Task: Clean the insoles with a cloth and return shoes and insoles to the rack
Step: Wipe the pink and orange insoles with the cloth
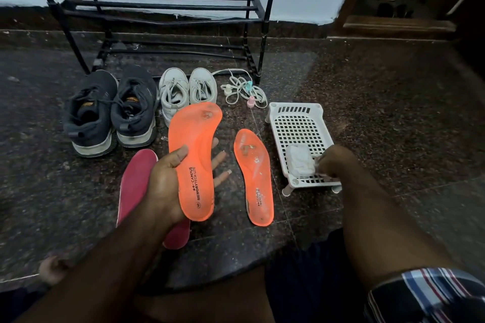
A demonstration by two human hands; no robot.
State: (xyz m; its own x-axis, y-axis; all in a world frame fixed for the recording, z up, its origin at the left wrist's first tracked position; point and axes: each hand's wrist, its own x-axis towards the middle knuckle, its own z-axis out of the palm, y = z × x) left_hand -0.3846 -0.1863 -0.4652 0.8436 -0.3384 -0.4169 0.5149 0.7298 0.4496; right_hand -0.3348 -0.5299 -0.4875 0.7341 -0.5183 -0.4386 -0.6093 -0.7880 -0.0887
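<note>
Dark stone floor, rack bare beyond. Left hand grips one orange insole; right hand pinches the cloth in a basket. Dirty insole between hands; shoes beyond left hand. Cleaning looks barely begun.

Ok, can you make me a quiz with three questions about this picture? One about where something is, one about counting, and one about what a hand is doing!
1. Where is the white cloth?
A. on the white basket
B. on the rack
C. inside a shoe

2. How many orange insoles are there?
A. one
B. two
C. four

3. What is the left hand doing?
A. resting on the floor
B. holding an orange insole
C. tying laces

Answers:
1 A, the cloth lies on the basket's grid.
2 B, one is held and the other orange insole lies on the floor.
3 B, the thumb curls over the insole.
</note>
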